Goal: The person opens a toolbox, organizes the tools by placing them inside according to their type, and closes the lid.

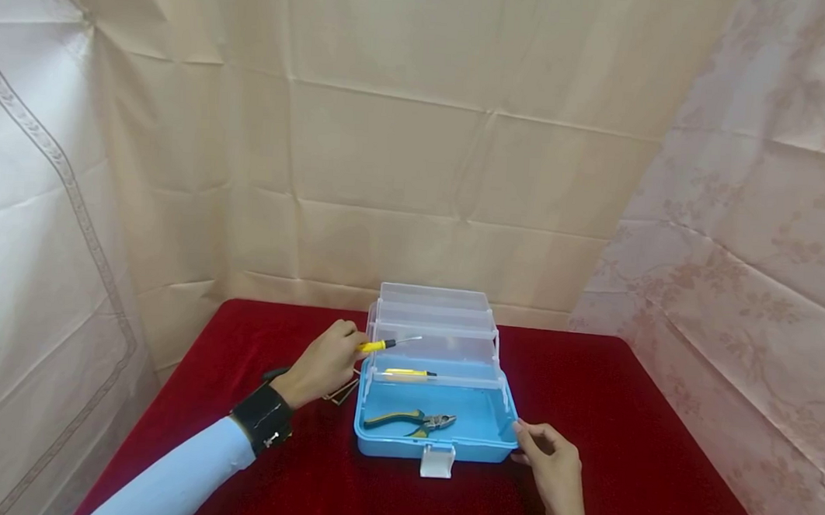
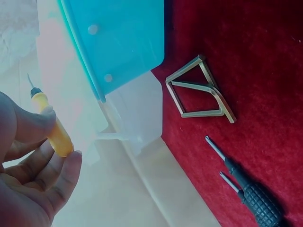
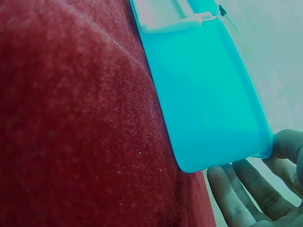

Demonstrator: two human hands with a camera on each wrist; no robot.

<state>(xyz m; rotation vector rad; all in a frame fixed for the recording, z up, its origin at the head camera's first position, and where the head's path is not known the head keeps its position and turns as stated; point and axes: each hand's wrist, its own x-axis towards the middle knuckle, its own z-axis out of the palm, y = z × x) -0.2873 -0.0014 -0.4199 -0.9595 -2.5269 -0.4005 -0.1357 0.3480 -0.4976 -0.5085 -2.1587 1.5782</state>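
Observation:
My left hand [image 1: 326, 362] holds a yellow-handled screwdriver [image 1: 377, 346] above the left side of a blue toolbox [image 1: 402, 448], its shaft pointing right. In the left wrist view, thumb and fingers grip the yellow handle [image 2: 59, 137]. The right hand [image 1: 550, 463] pinches the toolbox's front right corner, thumb at the rim and fingers against the outer wall; the right wrist view shows the fingertips [image 3: 218, 175] right at that corner. Inside the box lie pliers [image 1: 414, 422] with green-and-yellow handles. A second yellow-handled tool [image 1: 406, 372] lies in the clear tray behind them.
The toolbox stands with its clear lid [image 1: 434, 297] and trays raised at the back and its white latch [image 1: 437, 462] hanging down in front. Left of it, several L-shaped hex keys [image 2: 201, 87] and two black-handled screwdrivers [image 2: 258, 203] lie on the red tablecloth [image 1: 573, 390].

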